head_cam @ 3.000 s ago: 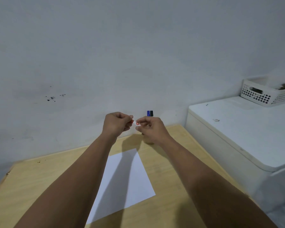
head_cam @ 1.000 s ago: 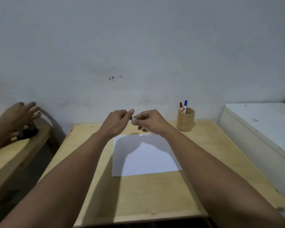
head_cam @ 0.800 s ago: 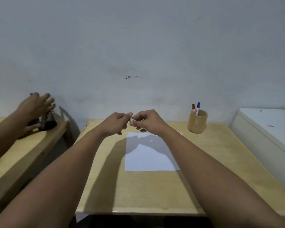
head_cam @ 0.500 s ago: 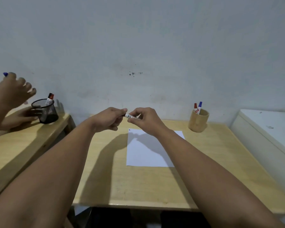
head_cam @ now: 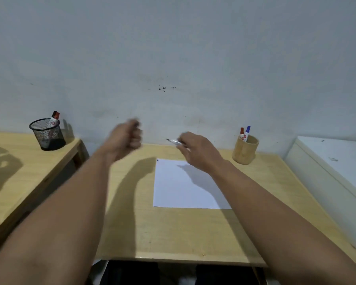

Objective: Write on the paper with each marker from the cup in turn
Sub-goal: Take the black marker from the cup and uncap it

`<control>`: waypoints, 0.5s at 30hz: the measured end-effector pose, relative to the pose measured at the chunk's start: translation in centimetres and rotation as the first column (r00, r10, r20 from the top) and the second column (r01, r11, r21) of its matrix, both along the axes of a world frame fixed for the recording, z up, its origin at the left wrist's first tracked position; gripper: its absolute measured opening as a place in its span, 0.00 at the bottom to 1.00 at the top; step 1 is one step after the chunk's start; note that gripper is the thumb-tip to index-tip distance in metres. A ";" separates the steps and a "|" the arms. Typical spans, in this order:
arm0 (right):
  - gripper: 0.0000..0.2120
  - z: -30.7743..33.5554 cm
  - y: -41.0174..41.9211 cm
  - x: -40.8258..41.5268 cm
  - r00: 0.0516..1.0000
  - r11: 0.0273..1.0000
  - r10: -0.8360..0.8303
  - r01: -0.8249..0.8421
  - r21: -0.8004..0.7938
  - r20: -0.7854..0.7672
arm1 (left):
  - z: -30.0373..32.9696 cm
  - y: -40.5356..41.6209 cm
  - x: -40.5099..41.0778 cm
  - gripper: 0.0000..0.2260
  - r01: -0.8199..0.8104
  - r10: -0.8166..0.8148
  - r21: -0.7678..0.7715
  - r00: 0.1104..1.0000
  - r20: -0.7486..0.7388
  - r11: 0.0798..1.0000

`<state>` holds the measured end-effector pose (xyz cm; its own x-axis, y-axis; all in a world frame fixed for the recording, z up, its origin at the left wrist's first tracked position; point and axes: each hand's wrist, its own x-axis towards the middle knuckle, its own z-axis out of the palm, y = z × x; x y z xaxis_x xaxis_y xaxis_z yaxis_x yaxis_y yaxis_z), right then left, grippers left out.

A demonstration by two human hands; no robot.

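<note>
My right hand (head_cam: pixel 197 150) is closed around a white marker (head_cam: pixel 174 142), which hangs above the far edge of the white paper (head_cam: pixel 179 188) with its dark tip uncapped and pointing left. My left hand (head_cam: pixel 126 140) is a blurred fist to the left of it, with a dark bit that looks like the marker cap (head_cam: pixel 135 122) showing at the top. The two hands are apart. A small blue mark (head_cam: pixel 157 160) sits at the paper's far left corner. A bamboo cup (head_cam: pixel 245 151) at the back right of the wooden table (head_cam: pixel 173 233) holds a red marker (head_cam: pixel 242 133) and a blue marker (head_cam: pixel 247 131).
A second wooden table (head_cam: pixel 19 171) stands to the left, carrying a black mesh cup (head_cam: pixel 47 134) with a red-capped marker in it. A white cabinet top (head_cam: pixel 333 161) lies to the right. The grey wall runs close behind both tables.
My hands, which pinched the marker together, have pulled apart: the left went left with the cap and the right keeps the bared marker. The other person's hands have left the view.
</note>
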<state>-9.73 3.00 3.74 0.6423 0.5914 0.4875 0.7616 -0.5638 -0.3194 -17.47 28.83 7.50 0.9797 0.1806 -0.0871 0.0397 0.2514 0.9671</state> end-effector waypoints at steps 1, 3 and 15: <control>0.08 -0.8 -2.2 0.8 0.998 0.998 -0.059 0.059 0.021 -0.019 | 0.5 1.8 -0.4 0.17 -0.054 0.054 -0.007 0.999 0.005 0.998; 0.05 -1.8 -5.3 1.6 0.979 0.986 -0.122 0.139 0.095 -0.162 | 0.3 4.4 -1.3 0.18 -0.058 0.079 0.287 0.995 -0.061 0.956; 0.11 -0.3 0.8 0.2 0.471 0.722 0.360 0.407 0.560 -0.805 | -7.4 -1.6 2.6 0.11 0.448 0.154 0.884 0.890 -0.428 -0.134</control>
